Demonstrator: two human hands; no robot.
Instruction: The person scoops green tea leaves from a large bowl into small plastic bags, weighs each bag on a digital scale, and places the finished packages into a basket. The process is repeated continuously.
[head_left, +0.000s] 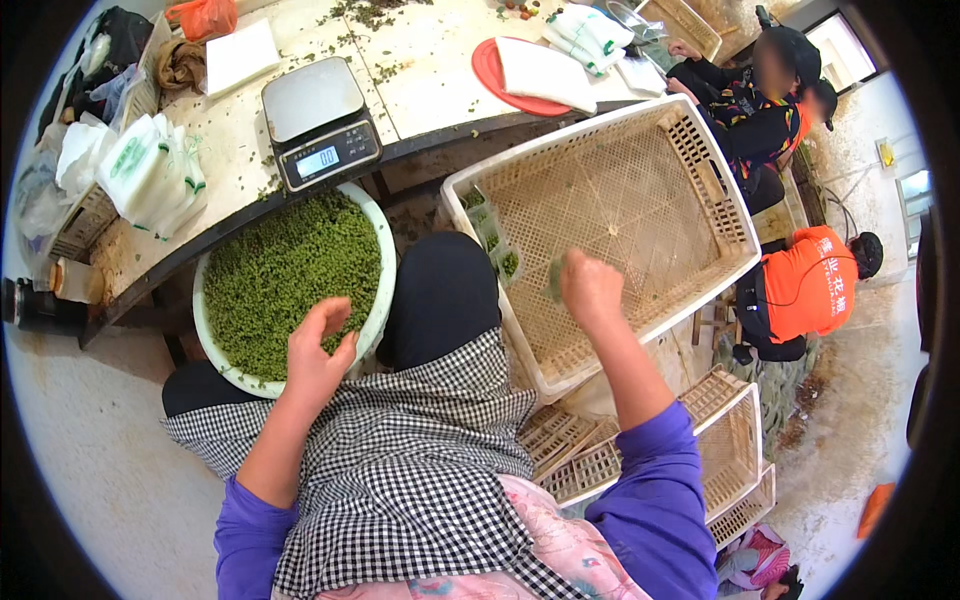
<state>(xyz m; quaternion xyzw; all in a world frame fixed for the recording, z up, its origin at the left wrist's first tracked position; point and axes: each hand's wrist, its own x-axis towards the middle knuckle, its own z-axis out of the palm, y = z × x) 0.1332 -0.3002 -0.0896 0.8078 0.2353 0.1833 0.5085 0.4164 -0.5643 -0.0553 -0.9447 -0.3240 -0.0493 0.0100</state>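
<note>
My left hand (319, 349) is held over the right rim of a pale round tub (386, 255), thumb and fingers apart with nothing between them. Small green peppercorn-like berries (289, 277) fill the tub. Above the large white plastic crate (600, 217), my right hand (592, 289) is closed on a blurred, translucent greenish bag. Several small clear bags (491, 236) with green contents stand in a row along the crate's left wall. A digital scale (313, 101) rests on the table edge above the tub, its platform bare.
The worktable (427, 82) carries a red lid (487, 71), stacked white bags (154, 172) and scattered berries. Empty crates (727, 427) lie at the lower right. Two people in dark clothing (750, 112) sit at the upper right; a person in an orange shirt (810, 285) sits below them.
</note>
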